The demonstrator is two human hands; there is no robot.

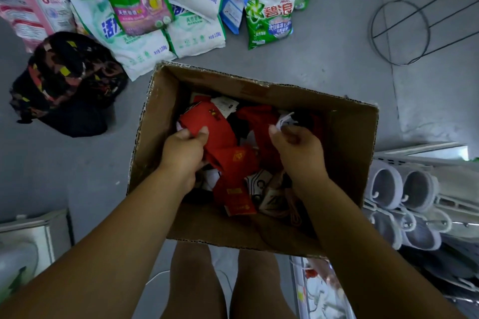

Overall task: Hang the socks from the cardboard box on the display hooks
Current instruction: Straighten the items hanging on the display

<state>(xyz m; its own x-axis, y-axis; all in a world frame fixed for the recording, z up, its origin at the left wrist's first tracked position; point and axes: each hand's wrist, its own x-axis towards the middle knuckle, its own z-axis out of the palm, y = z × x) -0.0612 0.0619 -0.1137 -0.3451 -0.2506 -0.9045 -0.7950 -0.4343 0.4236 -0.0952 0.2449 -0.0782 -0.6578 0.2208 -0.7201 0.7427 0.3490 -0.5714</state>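
An open cardboard box (347, 142) stands on the grey floor in front of me. Inside lie several packs of socks, mostly red ones (233, 160) with gold labels, plus white and black packs. My left hand (182, 150) is inside the box on its left side and grips a red sock pack (199, 118) between thumb and fingers. My right hand (298, 147) hovers over the middle of the box, fingers curled, its fingertips at a white tag (283, 119); whether it pinches the tag is unclear. No display hooks for socks are plainly visible.
Bags of laundry powder (145, 8) are piled beyond the box. A dark patterned bundle (67, 80) lies at left. A wire stand (399, 31) is at upper right. White slippers (404, 186) hang on a rack at right. My legs stand below the box.
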